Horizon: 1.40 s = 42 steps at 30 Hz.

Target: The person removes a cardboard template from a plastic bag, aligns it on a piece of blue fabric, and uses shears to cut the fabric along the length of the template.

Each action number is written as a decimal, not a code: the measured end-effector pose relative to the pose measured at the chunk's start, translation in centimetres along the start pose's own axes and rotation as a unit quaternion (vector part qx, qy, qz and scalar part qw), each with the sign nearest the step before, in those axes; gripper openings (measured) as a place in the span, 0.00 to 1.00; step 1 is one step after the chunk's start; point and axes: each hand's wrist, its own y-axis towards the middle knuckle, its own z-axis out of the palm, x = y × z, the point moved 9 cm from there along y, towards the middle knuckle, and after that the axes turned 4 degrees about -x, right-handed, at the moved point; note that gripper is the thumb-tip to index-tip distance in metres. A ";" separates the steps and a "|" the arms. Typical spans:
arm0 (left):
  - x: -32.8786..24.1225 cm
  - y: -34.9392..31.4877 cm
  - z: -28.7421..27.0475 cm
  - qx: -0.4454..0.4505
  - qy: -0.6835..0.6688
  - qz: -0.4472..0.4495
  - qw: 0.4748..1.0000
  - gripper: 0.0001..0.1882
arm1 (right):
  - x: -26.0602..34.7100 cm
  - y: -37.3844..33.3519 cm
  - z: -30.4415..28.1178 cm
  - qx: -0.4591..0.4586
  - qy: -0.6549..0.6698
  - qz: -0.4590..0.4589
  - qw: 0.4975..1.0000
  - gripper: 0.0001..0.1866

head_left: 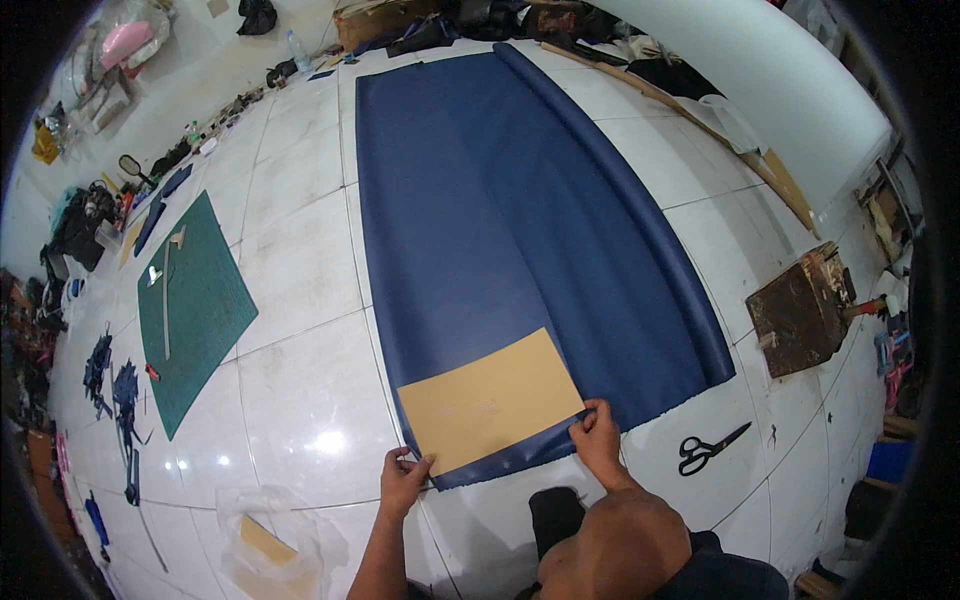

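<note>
A tan rectangular card sheet (492, 402) lies slightly askew on the near end of a long dark blue sheet of material (440, 220), which looks like synthetic leather. My left hand (403, 482) has its fingertips closed at the card's near left corner, beside the material's edge. At the card's right corner, my right hand (597, 438) pinches its edge. Whether either hand also grips the blue material underneath cannot be made out. The material's right side is folded over lengthwise, with a rounded outer edge. Black-handled scissors (712, 450) lie on the tiles, right of my right hand.
Left on the tiled floor is a green cutting mat (195, 310) carrying a metal ruler (167, 300). Blue scraps (125, 395) lie beyond it. At the right stand a worn brown block (800, 312) and a large white roll (770, 90). Clear plastic (270, 555) lies near left.
</note>
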 end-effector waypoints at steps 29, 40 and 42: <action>2.5 -1.4 1.8 0.136 -0.272 -0.161 0.939 0.28 | -2.2 -0.1 0.4 0.193 0.354 0.182 0.897 0.13; -5.0 -4.7 3.3 -0.098 0.333 0.191 0.918 0.36 | -5.1 0.2 1.7 0.165 0.081 0.137 0.973 0.15; -5.2 -4.7 3.0 -0.149 0.335 0.197 0.909 0.35 | -5.2 0.1 1.8 0.167 0.086 0.135 0.973 0.15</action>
